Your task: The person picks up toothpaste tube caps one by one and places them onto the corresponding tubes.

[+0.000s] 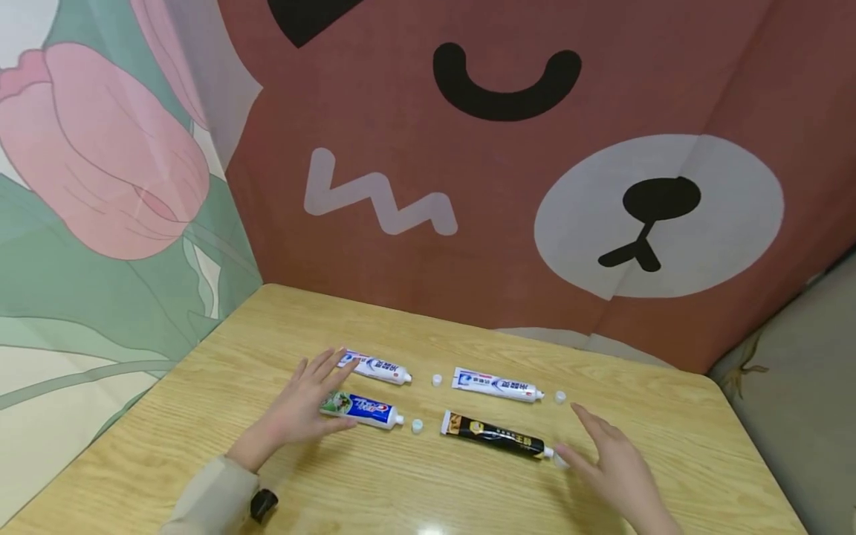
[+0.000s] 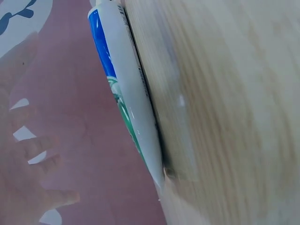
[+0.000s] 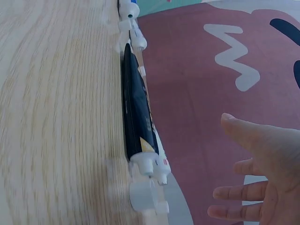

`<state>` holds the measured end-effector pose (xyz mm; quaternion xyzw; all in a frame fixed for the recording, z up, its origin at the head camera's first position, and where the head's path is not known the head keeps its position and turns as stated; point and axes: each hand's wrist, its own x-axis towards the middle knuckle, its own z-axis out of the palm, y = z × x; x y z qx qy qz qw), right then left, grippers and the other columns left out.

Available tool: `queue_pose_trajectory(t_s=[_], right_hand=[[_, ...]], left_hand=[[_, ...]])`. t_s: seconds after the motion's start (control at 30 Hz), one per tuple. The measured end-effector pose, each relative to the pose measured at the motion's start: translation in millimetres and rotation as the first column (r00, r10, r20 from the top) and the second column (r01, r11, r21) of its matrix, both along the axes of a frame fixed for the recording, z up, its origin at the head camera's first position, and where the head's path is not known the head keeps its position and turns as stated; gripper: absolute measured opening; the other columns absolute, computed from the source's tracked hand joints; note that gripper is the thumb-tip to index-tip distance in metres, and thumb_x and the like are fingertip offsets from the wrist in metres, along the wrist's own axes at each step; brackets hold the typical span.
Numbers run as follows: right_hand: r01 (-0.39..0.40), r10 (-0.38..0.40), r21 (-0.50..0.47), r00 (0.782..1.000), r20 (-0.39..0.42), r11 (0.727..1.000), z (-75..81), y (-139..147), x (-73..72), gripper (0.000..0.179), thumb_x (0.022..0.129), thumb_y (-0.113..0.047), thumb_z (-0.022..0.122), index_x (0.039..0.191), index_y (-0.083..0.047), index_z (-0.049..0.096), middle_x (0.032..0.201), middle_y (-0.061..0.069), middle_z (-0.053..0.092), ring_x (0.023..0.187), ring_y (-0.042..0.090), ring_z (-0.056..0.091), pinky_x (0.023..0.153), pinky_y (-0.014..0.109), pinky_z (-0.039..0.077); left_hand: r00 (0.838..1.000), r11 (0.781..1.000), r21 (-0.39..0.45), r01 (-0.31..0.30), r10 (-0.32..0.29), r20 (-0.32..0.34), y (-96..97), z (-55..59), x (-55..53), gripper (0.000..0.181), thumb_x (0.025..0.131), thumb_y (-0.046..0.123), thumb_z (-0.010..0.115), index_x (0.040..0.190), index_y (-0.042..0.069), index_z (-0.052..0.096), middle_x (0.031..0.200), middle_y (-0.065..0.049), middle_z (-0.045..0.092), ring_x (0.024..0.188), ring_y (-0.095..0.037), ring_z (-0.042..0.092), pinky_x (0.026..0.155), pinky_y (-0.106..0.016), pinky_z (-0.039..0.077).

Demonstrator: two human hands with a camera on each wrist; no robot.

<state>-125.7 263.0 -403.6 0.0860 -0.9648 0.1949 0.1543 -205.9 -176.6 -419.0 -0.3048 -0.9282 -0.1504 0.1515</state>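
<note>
On the wooden table (image 1: 374, 490), the far left white tube (image 1: 377, 368) and the near blue-and-green tube (image 1: 364, 411) are partly covered at their left ends by the left hand (image 1: 301, 405). Its fingers are spread and nothing is gripped; whether either tube is touched cannot be told. To the right, the far right white tube (image 1: 498, 385) is laid beyond the black tube (image 1: 496, 436). All four nozzles are pointed right and left uncapped, with a small white cap (image 1: 437, 380) set near each. The right hand (image 1: 618, 468) is held near the black tube's nozzle, thumb and fingers parted, with nothing grasped.
</note>
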Motion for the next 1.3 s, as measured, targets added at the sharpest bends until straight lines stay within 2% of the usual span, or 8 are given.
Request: queue_pose_trajectory(t_s=[0.13,0.23,0.4,0.53,0.73,0.87,1.03,1.3], right_hand=[[-0.015,0.014,-0.042,1.000,-0.025,0.999,-2.1,-6.4,-4.8,0.061,0.078,-0.036,0.071,0.126,-0.003,0.053,0.101,0.020,0.063,0.090,0.039,0.059,0.071,0.053,0.046],[-0.027,0.028,-0.090,1.000,0.014,0.996,-3.4,-11.7,-9.8,0.053,0.078,-0.034,0.071,0.119,-0.003,0.058,0.092,0.012,0.066,0.080,0.028,0.062,0.066,0.043,0.049],[-0.080,0.108,-0.210,0.986,0.124,0.974,-11.6,-18.5,-18.0,0.039,0.080,-0.027,0.070,0.108,-0.002,0.062,0.081,-0.001,0.065,0.067,0.011,0.060,0.059,0.025,0.049],[-0.142,0.187,-0.277,0.972,0.142,0.950,-18.0,-24.0,-21.3,0.037,0.081,-0.024,0.069,0.106,0.001,0.061,0.074,-0.007,0.062,0.061,0.003,0.055,0.056,0.022,0.046],[-0.190,0.246,-0.313,0.957,0.150,0.931,-22.8,-37.0,-26.1,0.037,0.082,-0.025,0.068,0.106,0.002,0.061,0.068,-0.009,0.057,0.059,0.001,0.051,0.053,0.021,0.044],[-0.222,0.294,-0.352,0.941,0.166,0.909,-25.8,-46.2,-29.7,0.038,0.082,-0.025,0.068,0.107,0.002,0.060,0.065,-0.008,0.055,0.055,0.001,0.048,0.049,0.021,0.042],[-0.269,0.361,-0.407,0.917,0.168,0.873,-30.9,-56.9,-33.9,0.038,0.082,-0.023,0.068,0.108,0.003,0.060,0.063,-0.006,0.054,0.053,0.002,0.047,0.046,0.021,0.041],[-0.277,0.413,-0.478,0.887,0.207,0.834,-35.1,-73.0,-41.5,0.041,0.082,-0.022,0.068,0.112,0.003,0.057,0.069,-0.002,0.057,0.058,0.005,0.052,0.051,0.022,0.044]], left_hand=[[0.999,0.997,0.059,0.047,-0.047,-0.002,-1.7,-0.9,-5.0,0.085,0.067,0.042,0.077,0.136,0.007,0.041,0.137,-0.020,0.039,0.125,-0.039,0.033,0.097,-0.060,0.025],[0.998,0.991,0.121,0.053,-0.058,0.034,-1.7,-1.5,-8.5,0.076,0.068,0.034,0.079,0.130,0.004,0.049,0.130,-0.020,0.046,0.119,-0.038,0.041,0.094,-0.055,0.034],[0.987,0.981,0.192,-0.015,-0.016,0.163,-0.5,-1.3,-10.1,0.058,0.072,0.019,0.077,0.123,0.003,0.056,0.121,-0.017,0.052,0.113,-0.035,0.046,0.090,-0.050,0.041],[0.977,0.978,0.205,-0.034,-0.011,0.213,-1.1,-1.9,-11.6,0.052,0.073,0.015,0.076,0.120,0.003,0.058,0.117,-0.016,0.054,0.111,-0.036,0.047,0.089,-0.052,0.041],[0.963,0.968,0.250,-0.023,-0.045,0.264,-3.4,-4.0,-17.6,0.048,0.074,0.014,0.076,0.117,0.003,0.059,0.101,-0.011,0.059,0.094,-0.028,0.053,0.078,-0.045,0.046],[0.958,0.971,0.241,-0.015,-0.055,0.282,-3.9,-5.3,-22.4,0.047,0.074,0.015,0.076,0.117,0.004,0.060,0.096,-0.009,0.058,0.087,-0.023,0.052,0.070,-0.037,0.045],[0.955,0.973,0.231,0.026,-0.092,0.282,-1.4,-6.0,-28.5,0.046,0.073,0.018,0.076,0.115,0.006,0.062,0.096,-0.008,0.059,0.086,-0.021,0.053,0.069,-0.035,0.045],[0.926,0.965,0.256,0.051,-0.142,0.350,2.5,-6.6,-37.5,0.042,0.074,0.020,0.076,0.113,0.008,0.064,0.098,-0.008,0.059,0.088,-0.022,0.053,0.072,-0.035,0.044]])
